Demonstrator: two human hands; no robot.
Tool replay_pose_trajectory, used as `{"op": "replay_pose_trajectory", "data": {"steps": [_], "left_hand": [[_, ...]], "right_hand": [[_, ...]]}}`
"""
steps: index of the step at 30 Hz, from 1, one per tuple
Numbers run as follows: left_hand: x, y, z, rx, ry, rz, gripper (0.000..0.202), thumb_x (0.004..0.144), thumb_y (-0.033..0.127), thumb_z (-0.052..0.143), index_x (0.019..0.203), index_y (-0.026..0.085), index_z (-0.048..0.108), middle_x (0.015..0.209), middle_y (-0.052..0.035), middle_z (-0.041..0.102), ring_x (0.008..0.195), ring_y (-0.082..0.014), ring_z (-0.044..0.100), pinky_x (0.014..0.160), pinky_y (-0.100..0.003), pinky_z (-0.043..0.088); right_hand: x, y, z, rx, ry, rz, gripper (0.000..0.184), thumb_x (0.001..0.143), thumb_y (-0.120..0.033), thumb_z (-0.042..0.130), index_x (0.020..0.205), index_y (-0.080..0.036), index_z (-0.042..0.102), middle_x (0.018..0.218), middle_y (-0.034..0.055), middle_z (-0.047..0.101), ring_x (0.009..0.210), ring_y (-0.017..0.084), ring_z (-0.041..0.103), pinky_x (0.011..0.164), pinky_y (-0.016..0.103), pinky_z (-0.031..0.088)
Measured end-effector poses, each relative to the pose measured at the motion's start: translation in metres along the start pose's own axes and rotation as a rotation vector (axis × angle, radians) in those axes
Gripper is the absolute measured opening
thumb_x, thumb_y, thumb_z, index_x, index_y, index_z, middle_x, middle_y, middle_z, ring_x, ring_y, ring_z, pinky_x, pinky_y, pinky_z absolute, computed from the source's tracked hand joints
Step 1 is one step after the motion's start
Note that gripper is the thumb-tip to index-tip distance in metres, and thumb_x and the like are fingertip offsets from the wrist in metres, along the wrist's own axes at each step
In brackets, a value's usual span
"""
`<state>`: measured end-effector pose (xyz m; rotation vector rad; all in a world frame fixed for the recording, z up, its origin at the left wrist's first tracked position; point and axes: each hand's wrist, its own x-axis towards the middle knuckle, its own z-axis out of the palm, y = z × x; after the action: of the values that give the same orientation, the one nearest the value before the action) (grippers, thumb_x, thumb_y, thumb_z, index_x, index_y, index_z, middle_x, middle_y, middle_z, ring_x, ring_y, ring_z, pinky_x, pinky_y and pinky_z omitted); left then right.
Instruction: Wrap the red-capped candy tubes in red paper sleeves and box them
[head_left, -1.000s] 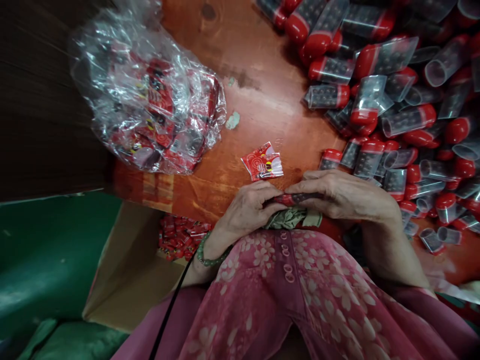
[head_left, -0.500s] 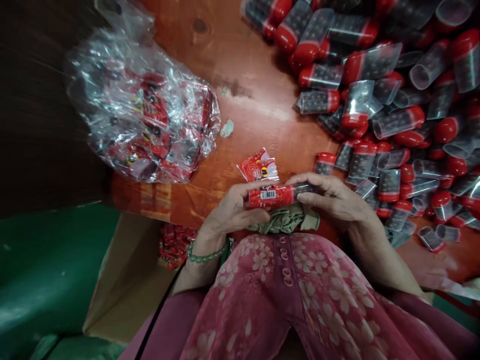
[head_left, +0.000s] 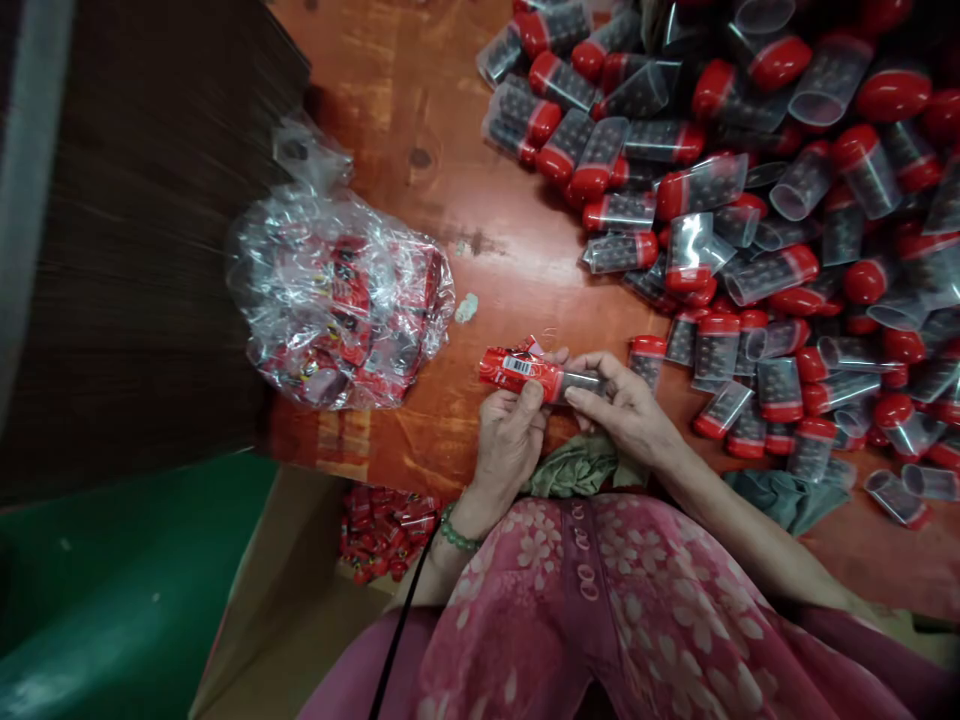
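A red printed sleeve point(head_left: 517, 367) with a barcode sits around one end of a clear plastic tube point(head_left: 581, 386) with dark contents. My left hand point(head_left: 510, 430) is closed on the sleeve, its thumb on top near the barcode. At the bare right end, the fingers and thumb of my right hand point(head_left: 630, 410) grip the tube. The two lie nearly level, just above the table's front edge. Behind them, loose red sleeves are mostly hidden. Under my hands lies a crumpled green cloth point(head_left: 574, 467).
Many red-capped clear tubes point(head_left: 716, 350) cover the wooden table's point(head_left: 420, 90) right side. To the left is a clear plastic bag point(head_left: 292, 260) of red sleeves. Below the front edge, a cardboard box point(head_left: 277, 580) holds red packs point(head_left: 386, 530). A blue-green cloth point(head_left: 791, 497) lies at right.
My view has shifted, so the bag appears farther right and lower. My left thumb now presses on top of the sleeve. The loose sleeves have become mostly covered.
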<state>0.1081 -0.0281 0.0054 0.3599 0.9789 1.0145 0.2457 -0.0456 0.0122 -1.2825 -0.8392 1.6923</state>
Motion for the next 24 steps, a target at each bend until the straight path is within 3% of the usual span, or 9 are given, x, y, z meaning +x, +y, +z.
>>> {"op": "replay_pose_trajectory", "data": {"steps": [7, 13, 18, 24], "left_hand": [[0.003, 0.002, -0.001, 0.025, -0.001, 0.018, 0.044, 0.060, 0.055, 0.086, 0.078, 0.016, 0.075, 0.100, -0.0107, 0.079, 0.102, -0.0250, 0.073, 0.085, -0.032, 0.059], [0.008, 0.017, -0.004, 0.082, 0.043, 0.068, 0.042, 0.068, 0.054, 0.082, 0.085, 0.017, 0.075, 0.097, -0.0104, 0.079, 0.095, -0.0231, 0.075, 0.079, -0.031, 0.061], [0.007, 0.011, -0.003, 0.074, 0.035, 0.082, 0.041, 0.068, 0.052, 0.082, 0.089, 0.017, 0.075, 0.099, -0.0110, 0.079, 0.095, -0.0239, 0.075, 0.081, -0.033, 0.061], [0.004, 0.008, -0.003, 0.093, 0.028, 0.077, 0.041, 0.069, 0.051, 0.082, 0.089, 0.016, 0.076, 0.098, -0.0119, 0.079, 0.087, -0.0230, 0.075, 0.070, -0.029, 0.060]], "right_hand": [[0.002, 0.010, 0.021, 0.005, 0.131, -0.085, 0.035, 0.084, -0.046, 0.067, 0.100, -0.022, 0.047, 0.073, -0.0072, 0.053, 0.052, 0.007, 0.047, 0.052, 0.022, 0.040], [0.001, 0.002, 0.018, -0.277, -0.099, -0.050, 0.025, 0.097, -0.039, 0.048, 0.114, -0.020, 0.049, 0.074, -0.0039, 0.056, 0.064, 0.012, 0.055, 0.063, 0.026, 0.046], [0.000, 0.009, 0.013, -0.231, -0.086, -0.058, 0.026, 0.099, -0.044, 0.043, 0.101, -0.020, 0.052, 0.081, -0.0003, 0.062, 0.063, 0.011, 0.056, 0.062, 0.025, 0.046], [-0.002, 0.014, 0.018, -0.140, -0.062, -0.054, 0.037, 0.096, -0.056, 0.047, 0.096, -0.020, 0.053, 0.074, -0.0011, 0.060, 0.060, 0.010, 0.055, 0.058, 0.024, 0.046]]}}
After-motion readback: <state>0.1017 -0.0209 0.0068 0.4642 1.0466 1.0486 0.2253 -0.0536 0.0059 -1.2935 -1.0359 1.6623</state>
